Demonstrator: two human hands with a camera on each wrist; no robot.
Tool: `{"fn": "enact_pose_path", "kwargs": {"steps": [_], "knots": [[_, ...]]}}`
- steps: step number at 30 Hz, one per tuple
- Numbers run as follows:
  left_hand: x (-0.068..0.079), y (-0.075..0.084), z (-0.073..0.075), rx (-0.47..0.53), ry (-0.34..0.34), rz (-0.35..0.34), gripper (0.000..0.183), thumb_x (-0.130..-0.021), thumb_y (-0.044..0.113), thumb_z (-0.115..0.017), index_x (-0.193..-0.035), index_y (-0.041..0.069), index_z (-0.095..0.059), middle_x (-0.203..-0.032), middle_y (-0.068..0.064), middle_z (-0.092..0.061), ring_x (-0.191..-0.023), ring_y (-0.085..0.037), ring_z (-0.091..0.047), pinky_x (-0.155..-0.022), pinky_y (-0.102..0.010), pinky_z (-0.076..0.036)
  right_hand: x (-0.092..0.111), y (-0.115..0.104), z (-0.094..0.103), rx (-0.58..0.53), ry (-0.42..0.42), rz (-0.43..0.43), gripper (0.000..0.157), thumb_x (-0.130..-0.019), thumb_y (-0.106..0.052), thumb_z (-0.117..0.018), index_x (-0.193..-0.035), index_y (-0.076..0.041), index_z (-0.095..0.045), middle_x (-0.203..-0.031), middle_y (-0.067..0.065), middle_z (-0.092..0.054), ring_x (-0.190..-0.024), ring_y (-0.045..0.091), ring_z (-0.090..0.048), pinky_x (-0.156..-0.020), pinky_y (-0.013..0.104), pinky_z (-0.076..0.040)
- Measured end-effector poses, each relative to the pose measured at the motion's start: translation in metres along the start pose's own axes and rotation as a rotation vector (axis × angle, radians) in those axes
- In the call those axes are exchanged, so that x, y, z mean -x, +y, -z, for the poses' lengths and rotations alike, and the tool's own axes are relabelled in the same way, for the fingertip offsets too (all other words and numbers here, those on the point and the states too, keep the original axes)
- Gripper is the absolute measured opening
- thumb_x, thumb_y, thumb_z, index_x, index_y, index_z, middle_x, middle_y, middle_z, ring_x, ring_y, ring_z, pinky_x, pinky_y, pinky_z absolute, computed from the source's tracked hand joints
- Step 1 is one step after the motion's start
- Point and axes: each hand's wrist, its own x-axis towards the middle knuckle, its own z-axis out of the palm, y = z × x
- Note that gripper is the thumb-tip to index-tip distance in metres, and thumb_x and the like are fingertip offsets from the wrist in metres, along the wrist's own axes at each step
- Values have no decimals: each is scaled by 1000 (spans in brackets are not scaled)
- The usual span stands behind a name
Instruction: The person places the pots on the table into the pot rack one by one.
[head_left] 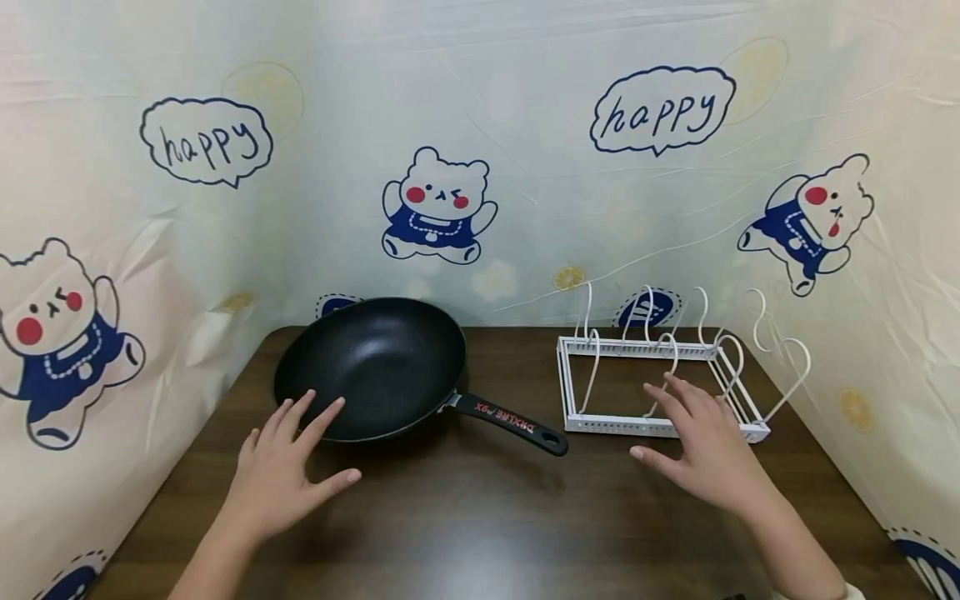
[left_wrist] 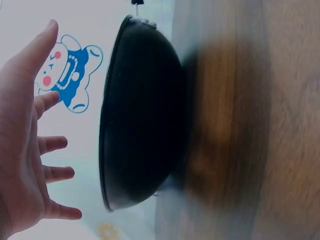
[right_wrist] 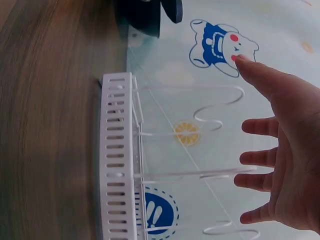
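Head view: left hand (head_left: 279, 477) and right hand (head_left: 708, 446) spread wide, empty. Black pan (head_left: 382, 358) on table (head_left: 480, 517), left of white rack (head_left: 622, 426); pan probably rigid, heavyish, slick, best held by handle (head_left: 510, 421); rack likely light, stiff.

The backdrop (head_left: 540, 242) reads "happy" (head_left: 208, 143) twice, the pan handle (head_left: 512, 423) unclear red letters (head_left: 505, 416).

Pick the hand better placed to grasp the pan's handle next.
Probably the right hand: it holds nothing and is nearer the free end of the handle, which points toward that side. The left hand, also empty, is by the left side of the pan.
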Motion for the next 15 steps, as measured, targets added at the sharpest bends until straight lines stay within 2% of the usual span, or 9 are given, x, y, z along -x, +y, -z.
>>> {"fn": "enact_pose_path", "kwargs": {"steps": [7, 11, 15], "knots": [[0, 9, -6, 57, 51, -44, 91, -73, 63, -75, -150, 33, -37, -146, -16, -40, -127, -45, -38, -83, -74, -34, -6, -9, -7, -78, 7, 58, 72, -76, -45, -80, -131, -5, -56, -137, 23, -50, -119, 45, -48, -93, 65, -36], [-2, 13, -7, 126, 93, -82, 86, -71, 58, -80, -144, 28, -47, -133, -12, -48, -116, -36, -46, -78, -67, -40, -11, -14, -12, -140, 7, 84, 64, -79, -39, -80, -127, -3, -58, -134, 19, -54, -120, 41, -50, -95, 60, -38], [-5, 19, -12, 203, 106, -125, 83, -69, 54, -83, -140, 23, -52, -124, -7, -51, -109, -28, -50, -80, -58, -44, -13, -19, -15, -190, -6, 102, 61, -78, -35, -81, -125, -2, -59, -132, 16, -55, -121, 39, -50, -97, 56, -39]]}}
